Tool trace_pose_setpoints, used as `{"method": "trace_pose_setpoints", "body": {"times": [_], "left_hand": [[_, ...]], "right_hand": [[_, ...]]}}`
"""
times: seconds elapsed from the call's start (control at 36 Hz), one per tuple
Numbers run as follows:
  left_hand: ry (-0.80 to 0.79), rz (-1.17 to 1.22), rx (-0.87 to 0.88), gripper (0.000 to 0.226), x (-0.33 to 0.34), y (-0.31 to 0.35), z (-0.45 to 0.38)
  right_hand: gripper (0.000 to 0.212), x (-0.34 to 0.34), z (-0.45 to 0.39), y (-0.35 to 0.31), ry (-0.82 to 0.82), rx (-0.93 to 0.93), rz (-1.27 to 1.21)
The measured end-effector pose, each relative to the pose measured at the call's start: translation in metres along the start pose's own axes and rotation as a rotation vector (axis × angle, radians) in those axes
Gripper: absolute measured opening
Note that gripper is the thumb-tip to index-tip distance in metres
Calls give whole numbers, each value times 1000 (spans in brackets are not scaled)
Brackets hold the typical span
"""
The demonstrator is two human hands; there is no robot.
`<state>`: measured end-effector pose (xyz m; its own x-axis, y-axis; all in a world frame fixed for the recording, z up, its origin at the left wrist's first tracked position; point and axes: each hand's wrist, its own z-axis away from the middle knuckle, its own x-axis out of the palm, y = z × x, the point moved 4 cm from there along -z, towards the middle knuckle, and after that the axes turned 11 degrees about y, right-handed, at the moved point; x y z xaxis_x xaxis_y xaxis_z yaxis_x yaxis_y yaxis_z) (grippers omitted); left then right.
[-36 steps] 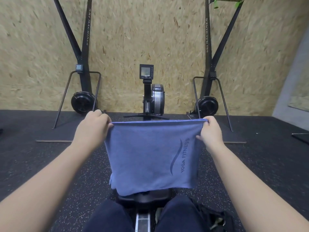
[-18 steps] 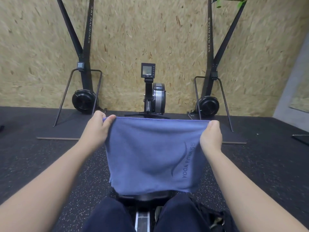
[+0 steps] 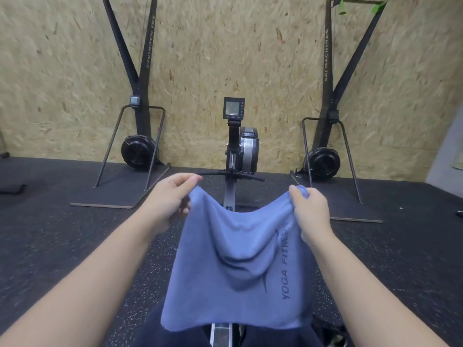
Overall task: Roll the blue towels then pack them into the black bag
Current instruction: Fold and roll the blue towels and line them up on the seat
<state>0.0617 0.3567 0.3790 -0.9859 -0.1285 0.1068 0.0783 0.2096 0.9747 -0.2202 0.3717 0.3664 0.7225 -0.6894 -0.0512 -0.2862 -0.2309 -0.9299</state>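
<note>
A blue towel (image 3: 238, 279) with dark "YOGA FITNESS" lettering hangs folded in front of me over my knees. My left hand (image 3: 170, 199) pinches its upper left corner. My right hand (image 3: 309, 209) grips the upper right corner, bunching the cloth. The top edge sags in the middle between the hands, and folds run across the towel's centre. A dark bag (image 3: 330, 336) shows only as a sliver at the bottom right, mostly hidden by the towel and my right arm.
I sit on a rowing machine; its rail (image 3: 229, 194), flywheel (image 3: 248, 151) and monitor (image 3: 233, 108) stand straight ahead. Two ski machines (image 3: 137, 151) (image 3: 323, 161) on floor boards flank it against the chipboard wall. Black speckled rubber floor (image 3: 50, 234) lies on both sides.
The hands came closer together, so the towel's taut top edge went slack and now droops in the middle. The towel has wrinkled and hangs lower toward my lap.
</note>
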Motion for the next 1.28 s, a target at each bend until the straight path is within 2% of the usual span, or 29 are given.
{"method": "trace_pose_setpoints", "body": {"times": [0.06, 0.11, 0.19, 0.31, 0.42, 0.56, 0.64, 0.72, 0.81, 1.03, 1.11, 1.19, 1.28], "left_hand": [[-102, 4, 10, 14, 9, 5, 7], [-185, -33, 24, 14, 19, 8, 14], [-277, -66, 21, 19, 33, 9, 21], [-363, -101, 13, 27, 49, 11, 28], [-387, -238, 88, 22, 57, 9, 31], [-303, -385, 308, 9, 57, 10, 30], [-218, -543, 452, 13, 58, 16, 32], [-128, -761, 673, 15, 59, 26, 37], [-108, -836, 788, 12, 61, 32, 41], [-107, -837, 716, 20, 57, 36, 40], [-84, -739, 660, 23, 55, 34, 40], [-89, -647, 610, 20, 56, 29, 38], [-171, -586, 632, 19, 57, 26, 38]], "right_hand": [[43, 7, 6, -10, -65, 43, -64], [41, 14, 13, -22, -144, 22, -69], [35, 22, 23, -39, -235, -116, 40], [16, 31, 37, -54, -354, -299, 231], [10, 33, 47, -64, -421, -417, 398], [20, 33, 57, -70, -527, -417, 437], [23, 32, 62, -72, -561, -435, 430], [25, 31, 63, -75, -557, -468, 438], [25, 28, 63, -78, -571, -491, 444], [22, 21, 66, -87, -653, -528, 430], [16, 19, 65, -85, -672, -515, 376], [10, 18, 60, -81, -628, -531, 381], [12, 16, 51, -76, -559, -496, 318]]}}
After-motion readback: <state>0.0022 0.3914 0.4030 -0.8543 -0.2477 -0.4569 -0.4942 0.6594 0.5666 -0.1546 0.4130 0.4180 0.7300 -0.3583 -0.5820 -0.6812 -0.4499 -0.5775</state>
